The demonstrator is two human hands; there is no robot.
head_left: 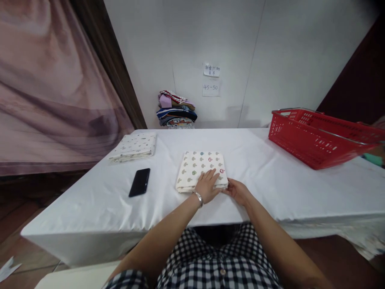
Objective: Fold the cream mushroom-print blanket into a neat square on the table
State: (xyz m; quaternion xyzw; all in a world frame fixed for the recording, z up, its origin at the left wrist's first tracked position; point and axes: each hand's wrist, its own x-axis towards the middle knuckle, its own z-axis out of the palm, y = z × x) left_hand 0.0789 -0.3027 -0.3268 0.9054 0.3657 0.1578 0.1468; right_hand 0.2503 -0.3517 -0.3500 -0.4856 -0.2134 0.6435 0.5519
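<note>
A folded cream cloth with a mushroom print (198, 166) lies on the white table (270, 176) straight in front of me. My left hand (207, 184) rests flat on its near right part, fingers stretched out, a metal bracelet on the wrist. My right hand (237, 191) sits at the cloth's near right corner, its fingers touching or pinching the edge; I cannot make out which.
A second folded printed cloth (134, 147) lies at the far left of the table, a black phone (140, 182) nearer to me. A red plastic basket (321, 136) stands at the far right. A stack of folded fabrics (176, 109) sits against the wall behind.
</note>
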